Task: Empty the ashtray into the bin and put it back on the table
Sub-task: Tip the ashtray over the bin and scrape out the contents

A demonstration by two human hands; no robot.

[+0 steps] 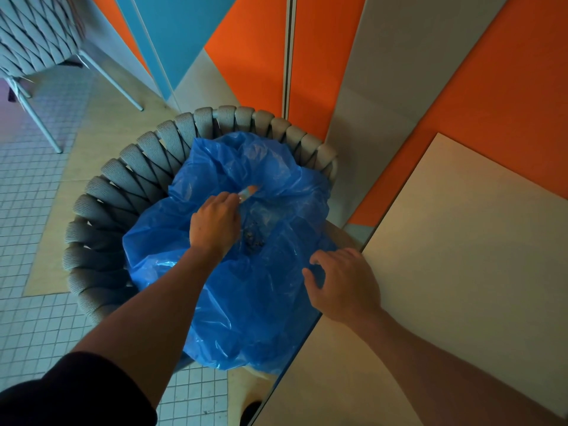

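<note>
A blue plastic bin bag point(246, 302) lies open inside a round grey woven chair point(123, 179). My left hand point(213, 224) reaches over the bag's middle and is shut on a small clear ashtray point(248, 192). The ashtray is tilted, and only its rim shows past my fingers. A dark heap of ash and butts point(252, 236) lies in the bag just below it. My right hand point(341, 284) rests on the bag's right edge with its fingers spread and curved. I cannot tell whether it pinches the plastic.
A flat surface point(461, 241) with beige, grey and orange panels runs along the right, touching the bag. A second woven chair point(37, 35) with thin metal legs stands at the top left. Small white floor tiles point(30, 318) cover the left and bottom.
</note>
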